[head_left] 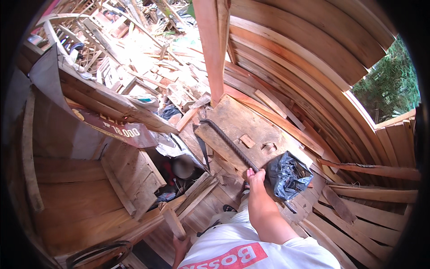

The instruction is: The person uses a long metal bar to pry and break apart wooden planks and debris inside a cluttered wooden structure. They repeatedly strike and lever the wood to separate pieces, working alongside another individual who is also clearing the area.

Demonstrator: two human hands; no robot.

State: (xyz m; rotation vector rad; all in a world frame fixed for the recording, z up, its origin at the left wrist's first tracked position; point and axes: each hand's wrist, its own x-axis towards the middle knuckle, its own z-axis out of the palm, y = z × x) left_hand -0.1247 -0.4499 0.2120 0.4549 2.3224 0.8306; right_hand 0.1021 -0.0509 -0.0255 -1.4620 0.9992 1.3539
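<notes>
My right hand (pixel 256 177) grips the near end of a long dark ribbed steel bar (pixel 228 142) whose hooked far end rests on a wide weathered plank (pixel 242 121). Just right of that hand sits a black plastic bag (pixel 289 175), open and holding several small metal pieces. Low in the view, my left hand (pixel 180 245) holds a short wooden block (pixel 173 220) upright in front of my white shirt. A small wood offcut (pixel 247 141) lies on the plank beside the bar.
A reddish upright post (pixel 211 49) rises behind the plank. Curved wooden planking (pixel 313 58) fills the right side. A wooden crate wall (pixel 134 172) and a dark sign board (pixel 112 127) stand left. Scrap timber (pixel 148 58) litters the far ground.
</notes>
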